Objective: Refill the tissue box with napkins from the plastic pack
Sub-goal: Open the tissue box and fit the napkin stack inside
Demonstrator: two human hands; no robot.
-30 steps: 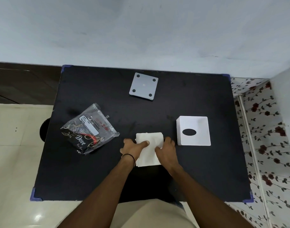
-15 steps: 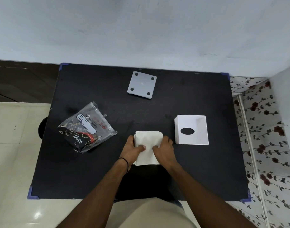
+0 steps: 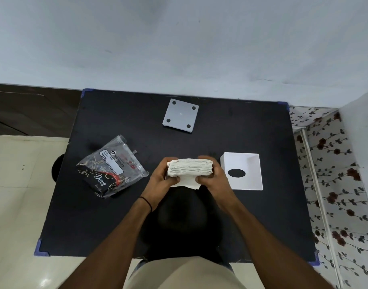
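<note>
A thick stack of white napkins (image 3: 189, 170) is lifted off the black table (image 3: 137, 226), its layered edge facing me. My left hand (image 3: 162, 178) grips its left end and my right hand (image 3: 214, 176) grips its right end. The white tissue box cover (image 3: 244, 163), with an oval slot, lies on the table just right of my right hand. The clear and black plastic pack (image 3: 111, 165) lies flat to the left of my left hand.
The grey square box base (image 3: 180, 115) with dark round feet lies near the table's far edge. A pale wall stands behind the table. Tiled floor is on the left and floral cloth on the right.
The napkin stack lay flat on the table under both hands; now both hands have raised and tilted it so its edge faces me.
</note>
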